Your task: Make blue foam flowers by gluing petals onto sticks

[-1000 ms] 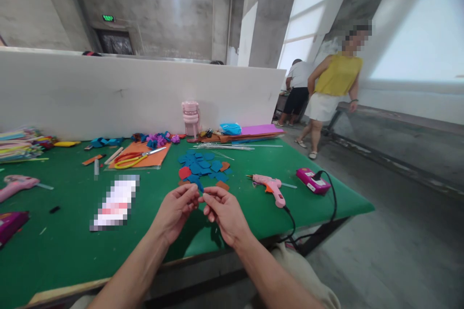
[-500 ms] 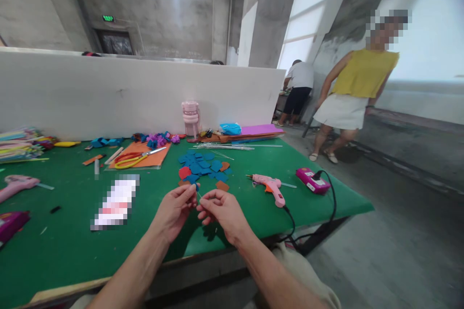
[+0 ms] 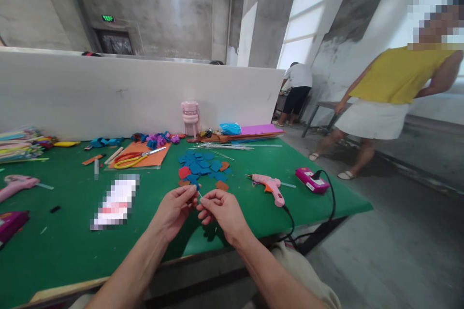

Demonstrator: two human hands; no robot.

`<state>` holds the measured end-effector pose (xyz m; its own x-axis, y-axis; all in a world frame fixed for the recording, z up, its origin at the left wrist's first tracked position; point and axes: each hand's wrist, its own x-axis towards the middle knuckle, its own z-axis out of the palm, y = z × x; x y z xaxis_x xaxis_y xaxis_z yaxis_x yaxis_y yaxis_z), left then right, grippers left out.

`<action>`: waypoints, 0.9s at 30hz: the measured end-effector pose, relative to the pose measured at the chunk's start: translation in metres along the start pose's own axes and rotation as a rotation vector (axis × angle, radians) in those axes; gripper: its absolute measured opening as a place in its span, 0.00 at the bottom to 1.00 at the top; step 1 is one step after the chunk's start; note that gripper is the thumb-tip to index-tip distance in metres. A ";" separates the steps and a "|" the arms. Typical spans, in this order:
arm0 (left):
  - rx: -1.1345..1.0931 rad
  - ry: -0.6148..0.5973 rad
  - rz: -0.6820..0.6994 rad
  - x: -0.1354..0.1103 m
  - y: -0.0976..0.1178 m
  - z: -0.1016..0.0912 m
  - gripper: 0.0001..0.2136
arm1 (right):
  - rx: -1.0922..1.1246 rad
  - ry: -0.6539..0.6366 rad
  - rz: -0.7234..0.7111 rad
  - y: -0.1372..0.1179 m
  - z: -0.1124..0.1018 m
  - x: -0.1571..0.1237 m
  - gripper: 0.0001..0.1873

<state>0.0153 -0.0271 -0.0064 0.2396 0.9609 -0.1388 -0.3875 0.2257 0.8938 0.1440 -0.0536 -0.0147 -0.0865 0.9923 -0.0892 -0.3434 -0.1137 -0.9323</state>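
Note:
My left hand (image 3: 177,207) is closed in a pinch above the table's near edge, with a small dark blue piece (image 3: 197,187) at its fingertips. Facing it, my right hand (image 3: 223,210) pinches a thin pale wire (image 3: 199,194) that runs up to the blue piece. The fingers partly hide both. Just beyond my hands lies a loose spread of blue cut pieces (image 3: 205,164), felt or foam by their look, with a red piece (image 3: 184,172) and a few brown ones (image 3: 222,185) among them.
A pink glue gun (image 3: 270,186) lies right of my hands, its cord near a magenta box (image 3: 312,180). Scissors (image 3: 139,157) rest on an orange sheet at left. Thin wires (image 3: 224,146) and a pink bottle (image 3: 190,119) are behind. A person in yellow (image 3: 397,77) walks at right.
Both hands stay nearly in place, still holding the blue piece and the wire. The person in yellow has come closer and further right, uncovering a small table behind.

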 end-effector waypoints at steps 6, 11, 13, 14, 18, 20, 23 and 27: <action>0.001 -0.008 0.013 -0.002 0.001 0.001 0.08 | 0.096 -0.055 0.073 -0.001 0.001 -0.003 0.15; -0.033 -0.031 0.043 -0.003 0.003 0.005 0.09 | 0.224 -0.165 0.140 0.002 -0.002 -0.002 0.13; -0.051 -0.027 0.036 -0.003 0.004 0.006 0.09 | 0.269 -0.205 0.162 0.003 -0.003 -0.001 0.12; -0.060 -0.029 0.035 -0.004 0.004 0.007 0.09 | 0.287 -0.223 0.172 0.003 -0.003 -0.001 0.12; -0.093 -0.070 0.038 -0.006 0.006 0.007 0.09 | 0.349 -0.284 0.212 0.004 -0.003 -0.001 0.11; -0.111 -0.091 0.034 -0.007 0.006 0.007 0.08 | 0.374 -0.298 0.228 0.004 -0.002 -0.001 0.10; -0.146 -0.109 0.036 -0.007 0.006 0.007 0.07 | 0.396 -0.305 0.249 0.005 -0.002 -0.001 0.09; -0.165 -0.126 0.036 -0.008 0.007 0.008 0.08 | 0.406 -0.319 0.259 0.005 -0.003 -0.001 0.09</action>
<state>0.0178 -0.0340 0.0045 0.3288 0.9434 -0.0443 -0.5354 0.2249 0.8141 0.1451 -0.0551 -0.0200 -0.4719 0.8723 -0.1278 -0.5995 -0.4238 -0.6790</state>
